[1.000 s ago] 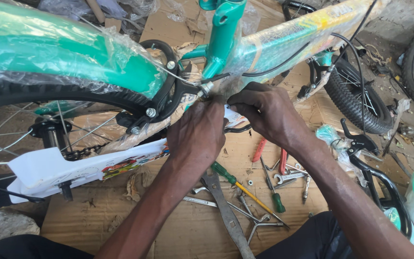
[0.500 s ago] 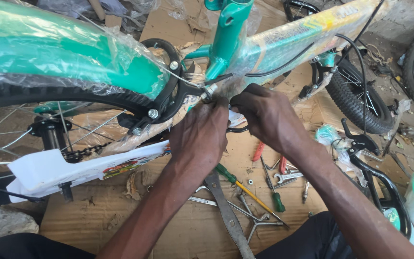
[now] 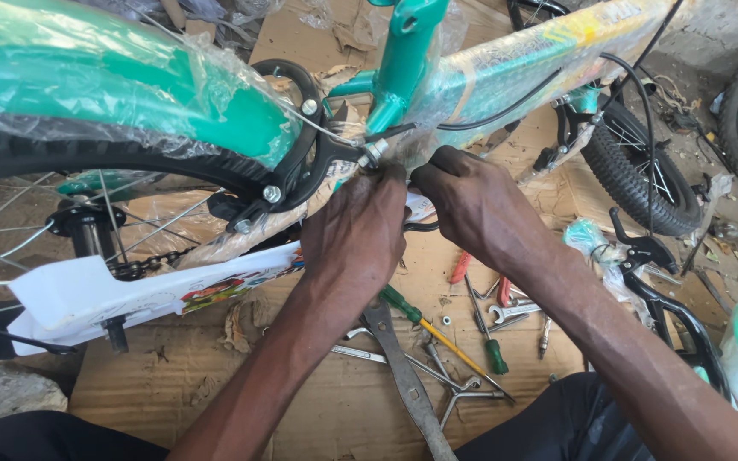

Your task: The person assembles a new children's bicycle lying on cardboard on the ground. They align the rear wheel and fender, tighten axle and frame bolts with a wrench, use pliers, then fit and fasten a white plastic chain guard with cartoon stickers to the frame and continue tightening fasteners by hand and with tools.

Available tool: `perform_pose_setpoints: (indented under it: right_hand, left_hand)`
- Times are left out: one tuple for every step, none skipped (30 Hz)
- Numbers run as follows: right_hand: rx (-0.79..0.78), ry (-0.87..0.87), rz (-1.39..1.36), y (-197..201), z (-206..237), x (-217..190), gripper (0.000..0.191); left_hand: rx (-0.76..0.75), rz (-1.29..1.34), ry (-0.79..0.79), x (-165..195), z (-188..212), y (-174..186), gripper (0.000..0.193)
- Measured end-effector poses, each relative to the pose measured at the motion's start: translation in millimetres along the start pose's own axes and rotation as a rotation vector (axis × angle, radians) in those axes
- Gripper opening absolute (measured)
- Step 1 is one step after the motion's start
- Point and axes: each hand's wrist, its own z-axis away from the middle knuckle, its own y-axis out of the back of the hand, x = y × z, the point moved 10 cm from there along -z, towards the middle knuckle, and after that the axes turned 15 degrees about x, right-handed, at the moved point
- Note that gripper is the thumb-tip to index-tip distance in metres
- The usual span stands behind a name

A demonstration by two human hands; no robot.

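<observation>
A green bicycle frame [image 3: 506, 77], wrapped in clear plastic, lies across the top of the head view. Its green rear mudguard [image 3: 130, 94] covers the black tyre [image 3: 61, 158] at the left. A black rim brake arm [image 3: 301, 162] with a silver cable end [image 3: 373, 154] sits just above my hands. My left hand [image 3: 356, 243] pinches at the cable end by the brake arm. My right hand [image 3: 471, 205] closes on the black cable and wrapped frame right beside it. What the fingertips hold is partly hidden.
Cardboard [image 3: 318, 401] covers the ground. On it lie a green-handled screwdriver [image 3: 433, 333], red-handled pliers [image 3: 463, 266], spanners [image 3: 403, 376] and a three-way wrench [image 3: 459, 393]. A white chain guard [image 3: 130, 294] is at the left. A small wheel [image 3: 634, 179] and black handlebar parts [image 3: 668, 290] are at the right.
Both hands have stayed at the brake cable end; the view has shifted slightly, with the hands a little higher and closer to the brake arm.
</observation>
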Motion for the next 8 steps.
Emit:
perform_pose_setpoints:
  right_hand:
    - [-0.013,-0.003,0.017,-1.3,0.1,0.6,0.022]
    - [-0.024,-0.006,0.033,-3.0,-0.2,0.9,0.020]
    - [-0.010,0.036,0.048,-2.4,-1.4,-3.4,0.022]
    - [0.004,0.079,0.062,-2.0,-3.0,-7.4,0.024]
    - [0.019,0.124,0.077,-1.3,-5.4,-10.5,0.026]
    - [0.004,0.121,0.065,-3.2,-8.3,-9.0,0.027]
    - [-0.016,0.115,0.053,-4.7,-9.7,-7.7,0.027]
    - [-0.038,0.107,0.043,-5.4,-9.0,-6.7,0.028]
  left_hand:
    - [-0.012,-0.002,0.010,-0.8,-0.2,-1.5,0.030]
    - [-0.025,-0.006,0.020,-2.1,-0.3,-2.7,0.029]
    - [-0.001,-0.002,0.004,-0.6,-0.3,-0.5,0.031]
    - [0.023,0.002,-0.011,1.2,0.5,1.6,0.032]
    - [0.050,0.006,-0.026,2.3,-0.1,3.5,0.033]
    - [0.056,0.008,-0.023,0.6,-1.0,3.7,0.035]
    - [0.057,0.012,-0.017,-0.8,-0.4,3.3,0.037]
    - [0.058,0.021,-0.012,-0.9,0.7,1.8,0.038]
